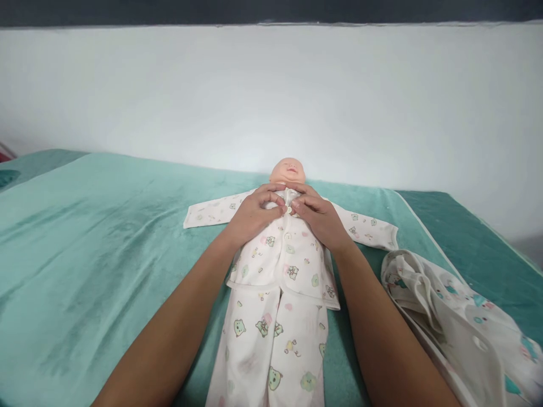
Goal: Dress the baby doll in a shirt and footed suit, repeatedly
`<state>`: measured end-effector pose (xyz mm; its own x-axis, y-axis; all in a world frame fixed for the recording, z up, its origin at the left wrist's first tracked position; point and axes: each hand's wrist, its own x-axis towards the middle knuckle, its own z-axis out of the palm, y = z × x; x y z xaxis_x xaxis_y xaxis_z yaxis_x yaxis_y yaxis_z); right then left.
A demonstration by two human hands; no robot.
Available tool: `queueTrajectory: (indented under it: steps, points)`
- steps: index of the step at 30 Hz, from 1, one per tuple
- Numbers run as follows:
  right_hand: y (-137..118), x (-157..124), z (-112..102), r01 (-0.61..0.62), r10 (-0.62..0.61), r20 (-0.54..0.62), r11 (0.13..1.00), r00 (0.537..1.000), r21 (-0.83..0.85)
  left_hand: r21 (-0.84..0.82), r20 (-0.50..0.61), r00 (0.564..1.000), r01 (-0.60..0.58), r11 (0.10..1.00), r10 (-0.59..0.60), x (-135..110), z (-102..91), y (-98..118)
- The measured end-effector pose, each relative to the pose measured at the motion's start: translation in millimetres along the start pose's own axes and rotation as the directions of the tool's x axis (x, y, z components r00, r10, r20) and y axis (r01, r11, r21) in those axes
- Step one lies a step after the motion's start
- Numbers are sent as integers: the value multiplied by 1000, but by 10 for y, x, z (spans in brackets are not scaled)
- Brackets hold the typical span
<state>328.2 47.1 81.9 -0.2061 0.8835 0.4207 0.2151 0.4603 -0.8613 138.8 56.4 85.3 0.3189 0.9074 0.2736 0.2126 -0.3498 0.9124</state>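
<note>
A baby doll (288, 169) lies on its back, dressed in a white baby shirt (258, 251) printed with small bears. Matching trousers (250, 350) cover its legs. Just below the doll's chin, my left hand (254, 213) pinches the shirt's front edge between thumb and forefinger. From the other side my right hand (319, 216) grips the opposite front edge, with its fingertips beside a pale round button (289, 210). The fingers of both hands partly hide the collar. Both sleeves are spread out to the sides.
Under the doll is a light green plush blanket (106, 254), over a darker green one (458, 237) at the right. A crumpled white printed cloth item (470, 322) lies at the lower right, close to my right forearm. A pale wall (271, 96) rises behind the bed.
</note>
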Motion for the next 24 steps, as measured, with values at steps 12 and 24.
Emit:
queueTrajectory:
  steps: [12, 24]
  points:
    - [22, 4, -11, 7, -7, 12, 1000, 1000, -19, -119, 10, 1000, -20, 993, 22, -17, -14, 16]
    - [84, 12, -46, 7, -8, 15, 997, 1000, 73, -64, 18, 994, -107, 992, 109, -24, -6, -60]
